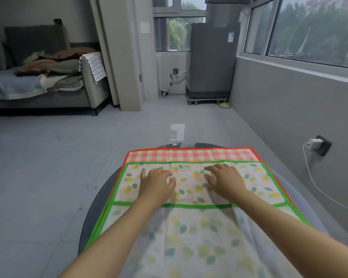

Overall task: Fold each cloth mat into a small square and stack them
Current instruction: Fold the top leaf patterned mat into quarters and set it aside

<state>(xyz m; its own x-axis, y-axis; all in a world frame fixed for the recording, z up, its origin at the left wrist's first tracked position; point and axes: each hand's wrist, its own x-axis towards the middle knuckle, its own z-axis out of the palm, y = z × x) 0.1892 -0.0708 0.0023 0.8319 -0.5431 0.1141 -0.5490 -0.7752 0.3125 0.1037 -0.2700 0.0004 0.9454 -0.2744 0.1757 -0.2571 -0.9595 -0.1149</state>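
Head view: both my hands, left hand (156, 182) and right hand (224, 180), lie flat with fingers spread on the lemon-print mat (189, 183), over a red-checked mat (191, 155) on the round bench (100, 199). Sofa (48, 83) and charger cable (317, 189) stand well apart.

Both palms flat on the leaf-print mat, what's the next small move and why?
Probably sweep both hands outward to press the fold flat. The left hand and right hand lie open near the middle of the green-bordered leaf-print cloth mat, whose far part looks doubled back over itself. It lies on a red-checked cloth mat and is still a wide rectangle, so more folds remain.
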